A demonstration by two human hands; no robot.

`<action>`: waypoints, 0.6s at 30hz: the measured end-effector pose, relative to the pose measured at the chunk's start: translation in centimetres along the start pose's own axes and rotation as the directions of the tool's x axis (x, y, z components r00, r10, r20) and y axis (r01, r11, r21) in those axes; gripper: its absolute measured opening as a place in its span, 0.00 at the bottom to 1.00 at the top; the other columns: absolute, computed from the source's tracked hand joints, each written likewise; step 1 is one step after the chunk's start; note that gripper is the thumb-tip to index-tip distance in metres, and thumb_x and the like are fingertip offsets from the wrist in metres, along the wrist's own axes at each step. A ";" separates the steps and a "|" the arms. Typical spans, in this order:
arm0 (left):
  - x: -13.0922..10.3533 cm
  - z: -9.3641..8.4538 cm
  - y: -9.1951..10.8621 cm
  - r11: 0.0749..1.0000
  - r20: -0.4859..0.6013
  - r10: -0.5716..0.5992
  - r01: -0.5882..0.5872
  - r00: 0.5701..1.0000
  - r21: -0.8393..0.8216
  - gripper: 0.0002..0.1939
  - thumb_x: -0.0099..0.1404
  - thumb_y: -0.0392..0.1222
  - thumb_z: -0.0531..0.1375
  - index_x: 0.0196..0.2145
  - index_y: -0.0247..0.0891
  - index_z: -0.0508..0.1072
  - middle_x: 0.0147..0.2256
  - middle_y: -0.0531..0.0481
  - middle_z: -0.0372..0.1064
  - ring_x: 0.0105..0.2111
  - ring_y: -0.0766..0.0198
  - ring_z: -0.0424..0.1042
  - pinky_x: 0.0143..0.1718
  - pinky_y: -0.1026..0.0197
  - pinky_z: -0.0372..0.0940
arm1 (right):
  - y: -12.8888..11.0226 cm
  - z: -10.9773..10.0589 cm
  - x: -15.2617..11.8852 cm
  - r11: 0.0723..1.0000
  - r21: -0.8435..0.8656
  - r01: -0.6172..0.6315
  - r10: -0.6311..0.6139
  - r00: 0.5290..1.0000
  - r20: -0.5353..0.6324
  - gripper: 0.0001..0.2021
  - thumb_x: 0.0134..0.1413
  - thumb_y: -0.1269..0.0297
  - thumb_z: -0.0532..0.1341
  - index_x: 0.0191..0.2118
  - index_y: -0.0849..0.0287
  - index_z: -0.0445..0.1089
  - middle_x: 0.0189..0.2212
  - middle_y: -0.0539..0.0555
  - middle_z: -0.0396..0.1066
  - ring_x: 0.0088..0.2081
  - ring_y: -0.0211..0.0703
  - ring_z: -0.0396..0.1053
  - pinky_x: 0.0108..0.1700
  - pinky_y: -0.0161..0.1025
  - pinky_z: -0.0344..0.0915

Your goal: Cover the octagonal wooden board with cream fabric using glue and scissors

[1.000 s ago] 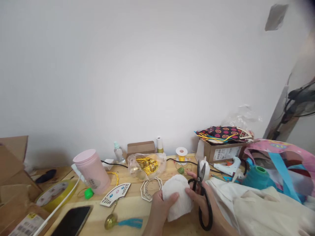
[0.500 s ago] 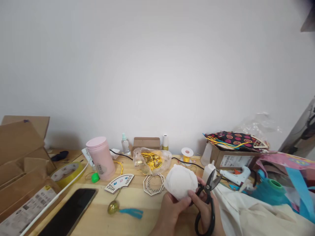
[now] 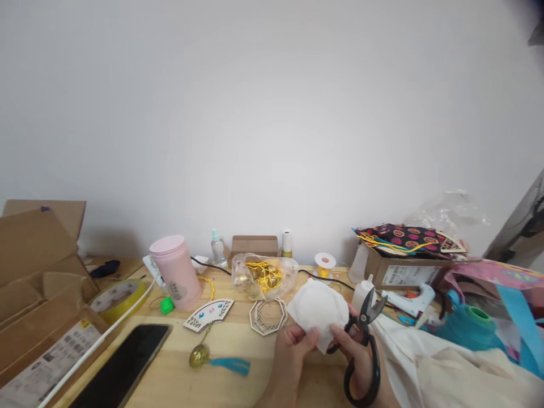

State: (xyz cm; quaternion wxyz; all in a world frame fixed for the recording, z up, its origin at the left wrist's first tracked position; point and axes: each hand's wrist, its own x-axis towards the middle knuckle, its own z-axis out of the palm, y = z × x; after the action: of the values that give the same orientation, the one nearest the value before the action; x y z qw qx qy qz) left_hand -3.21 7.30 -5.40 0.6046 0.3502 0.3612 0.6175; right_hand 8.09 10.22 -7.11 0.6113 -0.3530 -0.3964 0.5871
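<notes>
A white piece of cloth or paper (image 3: 319, 309), roundish with a pointed corner at the bottom, is held up between my hands. My left hand (image 3: 292, 354) pinches its lower left edge between thumb and fingers. On the lower right, my right hand (image 3: 355, 351) grips the same white piece with thumb and fingertips. Black-handled scissors (image 3: 364, 323) hang in my right hand too, blades pointing up and parted. To the left lie an octagonal wooden frame (image 3: 268, 317), a fan-shaped wooden piece (image 3: 209, 315) and a gold bell (image 3: 199, 356) with a blue tassel.
A phone (image 3: 121, 365), a pink cup (image 3: 176, 272) and a cardboard box (image 3: 46, 317) stand or lie left. Behind are a bag of bells (image 3: 264, 276) and a yellow spool (image 3: 324, 262). A glue gun (image 3: 412, 300) and white cloth (image 3: 429, 362) are at right.
The white piece now looks flatter, with its lower corner hanging down between my thumbs. My hands and the scissors have shifted slightly right in view. The whole scene has moved a little with the camera.
</notes>
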 end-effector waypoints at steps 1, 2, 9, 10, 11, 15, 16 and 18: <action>0.0 0.0 0.0 1.000 0.005 -0.004 0.004 1.000 -0.006 0.11 0.53 0.40 0.60 0.32 0.31 0.76 0.27 0.44 0.74 0.30 0.57 0.70 0.35 0.58 0.62 | 0.0 0.0 0.0 1.000 0.016 -0.008 0.008 1.000 -0.006 0.32 0.37 0.64 0.66 0.52 0.56 0.57 0.30 0.50 0.72 0.31 0.45 0.68 0.32 0.38 0.65; -0.1 0.0 0.1 1.000 0.009 -0.007 0.007 1.000 -0.013 0.11 0.54 0.40 0.59 0.33 0.31 0.76 0.27 0.44 0.74 0.30 0.57 0.71 0.35 0.57 0.62 | -0.1 0.1 0.0 0.999 0.032 -0.016 0.016 1.000 -0.013 0.32 0.36 0.65 0.66 0.52 0.56 0.58 0.28 0.49 0.71 0.31 0.45 0.68 0.31 0.38 0.65; 0.1 -0.1 0.0 0.996 0.014 -0.030 0.031 0.999 -0.085 0.15 0.59 0.44 0.54 0.36 0.31 0.74 0.32 0.41 0.74 0.34 0.57 0.71 0.38 0.56 0.62 | -0.8 0.3 -0.1 0.997 0.058 -0.042 0.042 0.999 -0.001 0.32 0.35 0.64 0.67 0.51 0.55 0.59 0.27 0.48 0.72 0.27 0.42 0.67 0.28 0.36 0.65; 0.1 -0.1 0.1 0.995 0.008 -0.026 0.027 1.000 -0.093 0.15 0.58 0.44 0.55 0.38 0.32 0.74 0.33 0.41 0.74 0.35 0.57 0.70 0.39 0.57 0.62 | -0.8 0.2 0.0 0.998 0.052 -0.039 0.039 0.999 0.000 0.32 0.35 0.64 0.67 0.51 0.55 0.59 0.27 0.48 0.72 0.29 0.43 0.68 0.29 0.36 0.65; 0.2 -0.2 0.1 0.995 -0.010 -0.019 0.018 1.000 -0.095 0.15 0.57 0.44 0.56 0.39 0.33 0.73 0.35 0.42 0.73 0.35 0.57 0.70 0.39 0.57 0.62 | -0.7 0.1 0.1 0.998 0.044 -0.035 0.035 0.999 0.002 0.31 0.36 0.64 0.66 0.51 0.55 0.59 0.29 0.49 0.72 0.31 0.44 0.68 0.30 0.36 0.65; 0.3 -0.5 0.6 0.998 -0.127 -0.011 0.002 0.992 -0.069 0.16 0.48 0.40 0.64 0.37 0.33 0.74 0.32 0.43 0.74 0.32 0.58 0.71 0.38 0.58 0.63 | -0.3 -0.2 0.3 1.000 0.011 -0.023 0.022 1.000 0.021 0.31 0.36 0.65 0.66 0.51 0.56 0.60 0.32 0.51 0.73 0.36 0.48 0.68 0.33 0.38 0.65; 0.3 -0.6 0.7 0.998 -0.147 -0.019 0.009 0.989 -0.065 0.16 0.47 0.40 0.64 0.36 0.32 0.75 0.30 0.43 0.75 0.31 0.58 0.71 0.37 0.57 0.64 | -0.4 -0.2 0.3 1.000 0.006 -0.021 0.020 1.000 0.020 0.31 0.36 0.65 0.66 0.51 0.56 0.60 0.33 0.52 0.73 0.36 0.49 0.68 0.33 0.38 0.66; 0.4 -0.8 0.9 0.997 -0.170 -0.036 0.025 0.985 -0.069 0.16 0.48 0.43 0.63 0.34 0.31 0.75 0.28 0.43 0.75 0.29 0.58 0.72 0.35 0.57 0.64 | -0.5 0.0 0.1 1.000 0.004 -0.018 0.018 1.000 0.025 0.31 0.36 0.64 0.66 0.51 0.55 0.59 0.36 0.53 0.73 0.38 0.50 0.68 0.34 0.39 0.66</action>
State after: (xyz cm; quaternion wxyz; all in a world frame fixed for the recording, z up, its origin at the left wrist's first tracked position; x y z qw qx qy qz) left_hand -4.31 7.65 -5.03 0.5919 0.2701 0.3965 0.6477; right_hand 8.34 10.25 -6.63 0.6019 -0.3479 -0.3995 0.5976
